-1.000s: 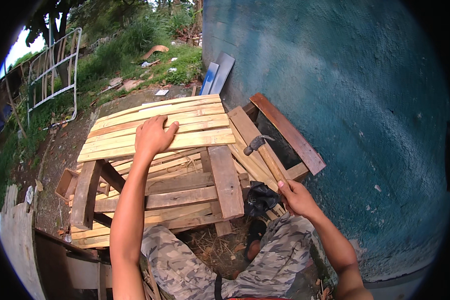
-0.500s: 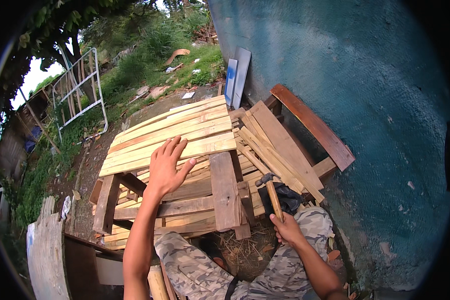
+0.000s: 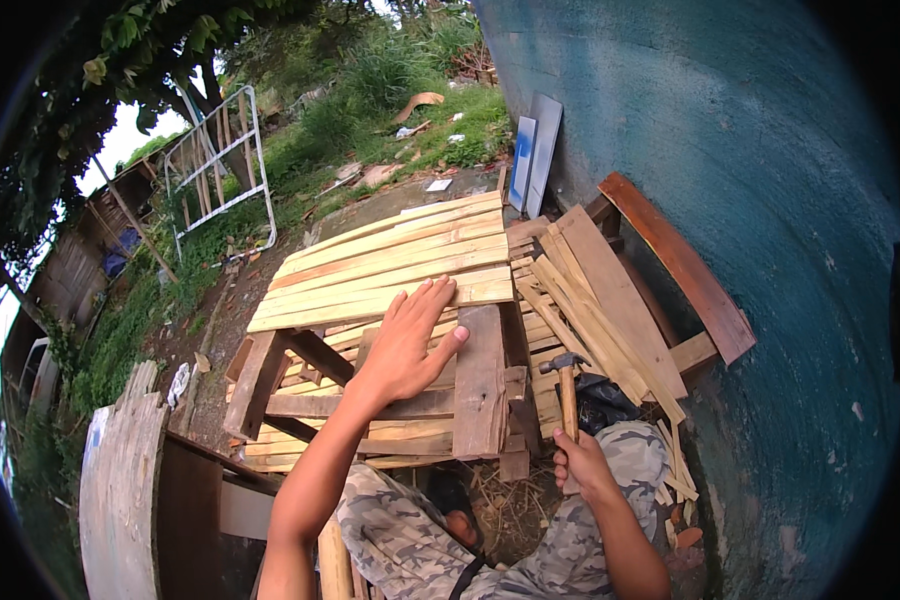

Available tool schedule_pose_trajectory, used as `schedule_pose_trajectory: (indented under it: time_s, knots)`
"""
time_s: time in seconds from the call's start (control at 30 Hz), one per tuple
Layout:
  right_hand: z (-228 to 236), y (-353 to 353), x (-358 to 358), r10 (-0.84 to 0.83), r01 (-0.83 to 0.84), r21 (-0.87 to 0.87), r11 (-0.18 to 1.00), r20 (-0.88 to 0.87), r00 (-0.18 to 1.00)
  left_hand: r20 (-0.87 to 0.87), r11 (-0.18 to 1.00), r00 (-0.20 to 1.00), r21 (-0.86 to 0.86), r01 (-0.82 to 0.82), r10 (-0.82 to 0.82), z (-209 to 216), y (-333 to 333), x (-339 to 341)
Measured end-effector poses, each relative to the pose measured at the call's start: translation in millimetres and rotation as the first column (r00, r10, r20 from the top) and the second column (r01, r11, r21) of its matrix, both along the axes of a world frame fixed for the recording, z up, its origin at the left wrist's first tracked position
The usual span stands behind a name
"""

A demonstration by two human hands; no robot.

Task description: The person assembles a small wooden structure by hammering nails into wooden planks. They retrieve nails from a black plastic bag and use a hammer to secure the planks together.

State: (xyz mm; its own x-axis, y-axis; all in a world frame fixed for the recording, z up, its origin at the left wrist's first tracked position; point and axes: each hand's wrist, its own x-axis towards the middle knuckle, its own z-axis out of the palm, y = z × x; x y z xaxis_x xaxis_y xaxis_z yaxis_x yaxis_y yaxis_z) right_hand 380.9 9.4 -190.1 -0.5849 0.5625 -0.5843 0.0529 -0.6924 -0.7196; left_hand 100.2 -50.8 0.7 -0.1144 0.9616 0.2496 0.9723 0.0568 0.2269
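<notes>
My left hand (image 3: pixel 410 345) lies palm down, fingers stretched out, on the nearest slat of a small wooden table (image 3: pixel 390 252). Pale slats set side by side form its top; a grey-brown wooden leg (image 3: pixel 481 385) stands just right of this hand. Closed around the handle of a claw hammer (image 3: pixel 568 400) is my right hand (image 3: pixel 585 466), low over my right thigh. The hammer's head points up, apart from the table. No nail can be made out between my left fingers.
Pale wood strips (image 3: pixel 595 325) lie piled right of the table, beside a brown board (image 3: pixel 620 305). A dark plastic bag (image 3: pixel 602 400) sits by my right knee. A blue wall (image 3: pixel 710 130) bounds the right side; a grey weathered board (image 3: pixel 125 500) stands at lower left.
The whole scene has shifted rightward in the view. My left hand has slid right along the front slat, closer to the leg. The hammer stays in my right hand, its handle more upright.
</notes>
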Motion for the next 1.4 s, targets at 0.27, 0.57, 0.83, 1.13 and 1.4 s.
schedule_pose_trajectory:
  time_s: [0.27,0.57,0.83,1.13,1.4]
  knots:
    - [2,-4,8,-0.010,0.010,-0.002,1.000,-0.010,1.000,-0.100,0.894,0.904,-0.137,-0.427,0.417,2,-36,-102]
    - [-7,-5,11,-0.048,0.046,0.040,0.998,0.064,0.997,0.126,0.527,0.516,-0.080,-0.846,0.847,4,-120,-293]
    - [-13,-7,4,-0.055,0.047,0.082,0.996,0.100,0.993,0.724,0.552,0.232,-0.238,-0.799,0.650,-8,-137,-334]
    - [-23,-6,-7,-0.060,0.052,0.085,0.995,0.100,0.993,0.796,0.451,0.117,-0.209,-0.868,0.594,0,-122,-332]
    - [-20,-6,-3,-0.053,0.041,0.089,0.995,0.138,0.989,0.223,0.428,0.386,-0.194,-0.883,0.895,5,-86,-354]
